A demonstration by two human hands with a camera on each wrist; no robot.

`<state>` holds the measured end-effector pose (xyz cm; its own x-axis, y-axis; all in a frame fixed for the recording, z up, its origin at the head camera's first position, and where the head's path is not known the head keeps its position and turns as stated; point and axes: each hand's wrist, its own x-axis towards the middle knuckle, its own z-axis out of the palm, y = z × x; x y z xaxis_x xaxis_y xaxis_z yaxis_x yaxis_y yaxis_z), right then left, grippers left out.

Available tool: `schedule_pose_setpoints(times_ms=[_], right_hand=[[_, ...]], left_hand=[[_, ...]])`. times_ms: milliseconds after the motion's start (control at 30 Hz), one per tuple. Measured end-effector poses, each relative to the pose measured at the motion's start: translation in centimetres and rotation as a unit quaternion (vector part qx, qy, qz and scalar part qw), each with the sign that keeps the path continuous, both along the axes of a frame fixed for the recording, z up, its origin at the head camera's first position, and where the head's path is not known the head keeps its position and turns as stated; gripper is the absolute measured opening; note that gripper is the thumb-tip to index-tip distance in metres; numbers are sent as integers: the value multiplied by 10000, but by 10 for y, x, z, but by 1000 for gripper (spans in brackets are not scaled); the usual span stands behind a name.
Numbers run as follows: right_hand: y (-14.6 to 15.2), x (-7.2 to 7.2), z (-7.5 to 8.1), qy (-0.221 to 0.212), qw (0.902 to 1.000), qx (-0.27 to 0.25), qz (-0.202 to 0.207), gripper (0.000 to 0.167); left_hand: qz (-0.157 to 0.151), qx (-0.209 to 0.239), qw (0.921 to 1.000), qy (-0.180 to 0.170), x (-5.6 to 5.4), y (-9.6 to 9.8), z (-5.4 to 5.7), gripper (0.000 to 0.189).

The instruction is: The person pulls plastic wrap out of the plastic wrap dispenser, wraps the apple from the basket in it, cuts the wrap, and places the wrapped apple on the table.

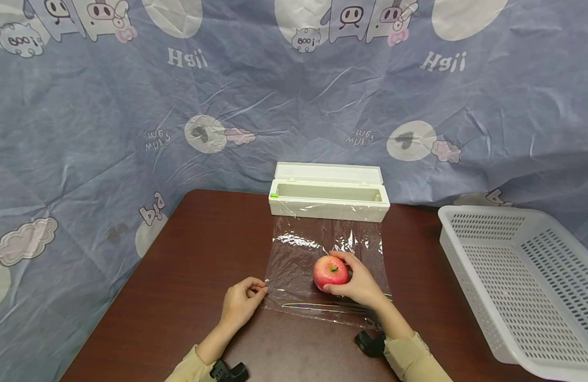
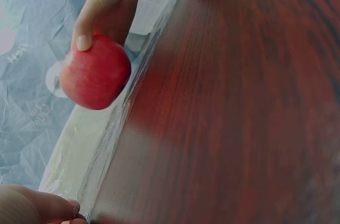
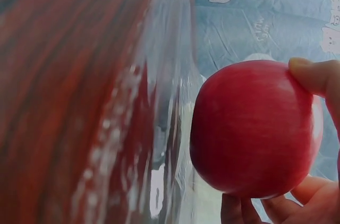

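A red apple (image 1: 330,272) is in my right hand (image 1: 359,284), thumb on the near side and fingers round the far side. It is over a sheet of clear plastic wrap (image 1: 294,265) that runs from a white wrap dispenser box (image 1: 329,208) toward me. My left hand (image 1: 242,302) pinches the sheet's left edge near its front corner. In the left wrist view the thumb and fingertip (image 2: 71,209) meet at the film's edge. The right wrist view shows the apple (image 3: 256,128) close up, beside the wrinkled film (image 3: 170,102).
The dispenser's lid (image 1: 328,173) stands open at the table's back edge. A white plastic basket (image 1: 508,281) sits at the right. Brown wooden table (image 1: 193,244) surface extends left of the film. A patterned blue cloth (image 1: 284,95) hangs behind.
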<state>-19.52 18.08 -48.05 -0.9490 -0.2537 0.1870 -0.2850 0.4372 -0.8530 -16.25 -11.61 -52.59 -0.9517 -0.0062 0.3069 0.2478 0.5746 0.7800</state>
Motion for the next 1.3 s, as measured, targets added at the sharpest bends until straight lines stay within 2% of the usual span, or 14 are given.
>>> schedule_pose_setpoints(times_ms=[500, 733, 1000, 1300], right_hand=[[-1, -2, -8, -7, 9999, 133, -25, 80], [-13, 16, 29, -198, 9998, 54, -13, 74], [-4, 1, -4, -378, 9993, -3, -42, 84], [-3, 0, -8, -399, 9990, -161, 104, 86]], left_hand=[[6, 10, 10000, -1, 1, 1, 1, 6], [-5, 52, 10000, 22, 1, 0, 1, 6], [12, 61, 10000, 38, 0, 0, 0, 7], [16, 73, 9999, 105, -1, -1, -3, 7]])
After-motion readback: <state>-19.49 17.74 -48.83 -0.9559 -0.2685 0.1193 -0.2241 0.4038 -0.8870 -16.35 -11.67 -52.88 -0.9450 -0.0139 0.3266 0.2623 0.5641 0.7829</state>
